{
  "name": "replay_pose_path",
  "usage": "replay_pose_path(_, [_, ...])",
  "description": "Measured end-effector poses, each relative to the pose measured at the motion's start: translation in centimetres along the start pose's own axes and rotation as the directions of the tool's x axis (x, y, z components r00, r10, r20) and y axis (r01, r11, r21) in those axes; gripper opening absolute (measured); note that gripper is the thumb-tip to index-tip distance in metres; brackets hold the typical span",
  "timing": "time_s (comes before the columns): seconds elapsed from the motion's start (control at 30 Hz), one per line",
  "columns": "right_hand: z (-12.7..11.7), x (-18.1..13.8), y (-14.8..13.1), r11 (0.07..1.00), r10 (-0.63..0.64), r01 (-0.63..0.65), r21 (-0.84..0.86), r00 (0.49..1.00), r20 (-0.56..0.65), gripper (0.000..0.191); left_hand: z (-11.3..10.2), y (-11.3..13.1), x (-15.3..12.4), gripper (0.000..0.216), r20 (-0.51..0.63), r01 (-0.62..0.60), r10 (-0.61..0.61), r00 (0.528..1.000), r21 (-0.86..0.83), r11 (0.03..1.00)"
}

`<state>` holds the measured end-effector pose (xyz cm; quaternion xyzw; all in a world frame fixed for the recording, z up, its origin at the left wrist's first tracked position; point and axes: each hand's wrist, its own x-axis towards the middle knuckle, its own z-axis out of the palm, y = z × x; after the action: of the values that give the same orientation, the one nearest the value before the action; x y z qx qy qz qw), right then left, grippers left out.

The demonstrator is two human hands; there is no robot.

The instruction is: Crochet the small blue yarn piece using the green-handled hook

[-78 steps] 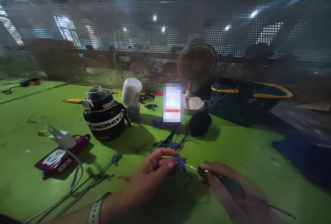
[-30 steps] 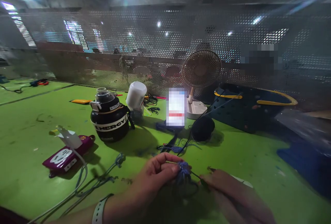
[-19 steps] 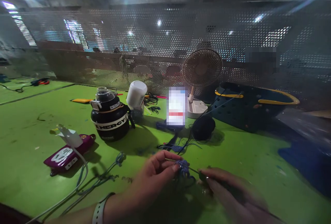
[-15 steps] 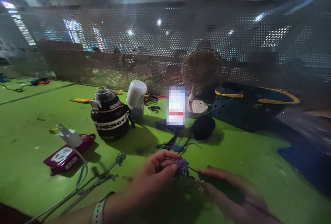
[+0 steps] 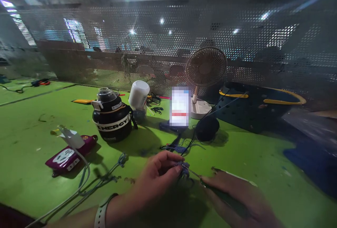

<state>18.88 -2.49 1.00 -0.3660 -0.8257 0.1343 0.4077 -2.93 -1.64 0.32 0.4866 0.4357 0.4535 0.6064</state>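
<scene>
My left hand [image 5: 155,179] pinches a small blue-purple piece of crochet [image 5: 185,169] between thumb and fingers, just above the green table. A crochet hook [image 5: 193,173] with a thin metal shaft reaches into its right side. My right hand [image 5: 237,194] is wrapped round the hook's dark handle, its fingers partly blurred. Beyond the hands lies a dark ball of yarn [image 5: 207,130], with a strand running near it. Another small blue crocheted piece [image 5: 180,149] rests on the table past my left fingertips.
A phone with a blurred screen [image 5: 179,107] stands before a fan [image 5: 206,67]. Left are a black jug [image 5: 112,121], a white container [image 5: 139,92] and a purple power strip [image 5: 64,160] with cables. Right, a dark basket [image 5: 237,112] stands near blue fabric [image 5: 308,161]. Perforated panels close the back.
My right hand has shifted slightly with the hook, whose shaft now shows more plainly at the crochet piece. My left hand keeps its pinch almost in the same place.
</scene>
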Motion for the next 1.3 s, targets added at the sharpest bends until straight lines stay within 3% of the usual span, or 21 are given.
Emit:
replay_pose_path(0.17, [-0.2,0.1,-0.1,0.998,-0.052,0.053,-0.031,0.998,0.037,0.021,-0.3,-0.6,0.4,0.026,0.052,-0.001,0.005,0.999,-0.076,0.997])
replay_pose_path(0.27, [-0.1,0.1,-0.1,0.993,-0.114,0.114,-0.045,0.994,-0.004,0.025,-0.3,-0.6,0.5,0.023,0.05,-0.024,0.026,0.998,-0.029,0.999])
replay_pose_path(0.5, [0.5,-0.2,0.3,0.992,-0.125,0.124,-0.018,0.988,-0.092,0.021,-0.1,0.4,0.2,0.019,0.047,-0.031,0.025,0.999,0.134,0.991])
replay_pose_path(0.6, [0.5,-0.3,0.0,0.997,-0.045,0.053,0.06,0.992,-0.122,0.023,-0.1,0.4,0.1,0.021,0.061,-0.029,0.019,0.998,0.165,0.986])
replay_pose_path(0.7, [0.2,-0.3,-0.5,0.969,0.209,-0.193,0.152,0.973,-0.099,0.013,-0.1,0.1,0.1,0.03,0.081,-0.025,0.011,0.997,0.18,0.983])
replay_pose_path(0.77, [0.0,-0.2,-0.4,0.87,0.436,-0.42,0.257,0.9,-0.007,0.005,-0.1,0.0,0.1,0.033,0.106,-0.013,-0.006,0.994,0.178,0.984])
replay_pose_path(0.83, [-0.1,0.1,0.0,0.692,0.591,-0.597,0.406,0.791,0.157,0.006,-0.1,0.0,0.2,0.034,0.135,0.005,-0.025,0.991,0.148,0.989])
replay_pose_path(0.9, [0.2,0.5,0.7,0.478,0.626,-0.68,0.556,0.708,0.328,0.014,-0.2,-0.1,0.3,0.036,0.166,0.023,-0.04,0.985,0.102,0.994])
replay_pose_path(1.03, [1.0,0.7,1.8,0.141,0.601,-0.696,0.704,0.625,0.498,0.019,-0.3,-0.4,0.4,0.039,0.226,0.049,-0.056,0.973,0.034,0.998])
replay_pose_path(1.13, [1.3,0.6,1.9,0.048,0.604,-0.68,0.731,0.603,0.521,0.018,-0.3,-0.6,0.5,0.037,0.238,0.06,-0.054,0.97,-0.015,0.998])
replay_pose_path(1.3, [0.8,0.7,1.6,0.046,0.56,-0.623,0.781,0.664,0.497,0.014,-0.1,-0.4,0.5,0.034,0.239,0.071,-0.054,0.97,-0.061,0.996])
